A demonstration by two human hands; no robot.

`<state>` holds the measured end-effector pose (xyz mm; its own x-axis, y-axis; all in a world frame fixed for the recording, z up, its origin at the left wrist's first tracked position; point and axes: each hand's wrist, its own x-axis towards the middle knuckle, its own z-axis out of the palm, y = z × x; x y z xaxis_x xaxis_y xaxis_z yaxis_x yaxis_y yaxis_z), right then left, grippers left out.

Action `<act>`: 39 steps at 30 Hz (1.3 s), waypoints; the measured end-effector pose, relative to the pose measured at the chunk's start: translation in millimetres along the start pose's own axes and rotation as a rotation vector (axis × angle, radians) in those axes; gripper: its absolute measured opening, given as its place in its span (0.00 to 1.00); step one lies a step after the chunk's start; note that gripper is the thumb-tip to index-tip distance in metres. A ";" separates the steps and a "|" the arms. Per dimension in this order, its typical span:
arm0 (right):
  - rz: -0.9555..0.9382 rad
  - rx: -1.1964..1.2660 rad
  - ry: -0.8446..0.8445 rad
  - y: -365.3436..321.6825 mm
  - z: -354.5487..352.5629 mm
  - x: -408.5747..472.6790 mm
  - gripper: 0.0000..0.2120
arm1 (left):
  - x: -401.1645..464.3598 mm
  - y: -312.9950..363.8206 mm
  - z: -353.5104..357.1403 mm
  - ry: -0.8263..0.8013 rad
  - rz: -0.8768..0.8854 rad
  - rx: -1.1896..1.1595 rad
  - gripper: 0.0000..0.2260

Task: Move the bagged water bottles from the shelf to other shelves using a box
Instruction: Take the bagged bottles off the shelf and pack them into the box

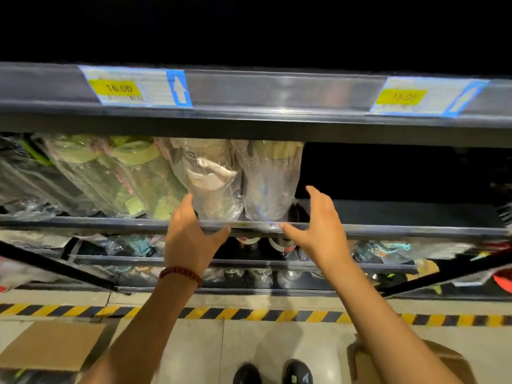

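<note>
Two open hands, left hand (191, 239), right hand (318, 225), flanking bagged bottles (241, 184) (contents blurred)

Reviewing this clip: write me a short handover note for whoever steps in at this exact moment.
Left hand: open, fingers against the left side of a clear bagged bottle at the shelf edge; no grip closed yet.
Right hand: open, beside the neighbouring bagged bottle; contact unclear.
More bagged bottles crowd the same shelf to the left; the right part looks dark and bare.
A cardboard box sits on the floor at lower right, contents hidden by the arm.
Done: cannot tell how many moved.
Left: lift these two, box them, clear the rest.
</note>
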<state>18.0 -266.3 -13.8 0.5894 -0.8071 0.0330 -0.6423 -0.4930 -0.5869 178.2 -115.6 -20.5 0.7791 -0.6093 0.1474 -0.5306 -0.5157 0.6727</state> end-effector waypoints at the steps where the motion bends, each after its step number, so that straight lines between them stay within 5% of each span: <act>1: 0.002 -0.049 -0.001 2.6 -7.8 -13.5 0.40 | -10.8 9.6 -2.5 -0.018 -0.004 0.058 0.38; 7: -0.006 -0.313 0.031 39.9 -46.7 -118.6 0.30 | -81.0 62.2 4.5 -0.265 0.255 0.279 0.35; 13: 0.214 -0.377 0.071 79.7 -76.3 -236.2 0.32 | -148.5 118.8 41.1 -0.505 0.689 0.388 0.36; 22: 0.609 -0.326 0.187 134.0 -119.3 -368.0 0.31 | -254.0 198.8 98.1 -0.908 1.052 0.427 0.34; 27: 0.808 -0.281 0.266 180.7 -146.8 -416.5 0.31 | -286.8 241.3 144.4 -0.981 1.271 0.445 0.33; 39: 1.101 -0.099 0.372 272.1 -181.9 -494.7 0.22 | -384.6 328.2 250.7 -1.162 1.242 0.357 0.30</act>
<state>-537.5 -60.3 -42.7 -0.4796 -0.8519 -0.2103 -0.7624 0.5232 -0.3808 -379.3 -201.5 -38.2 -0.6575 -0.7098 -0.2529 -0.7437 0.5575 0.3689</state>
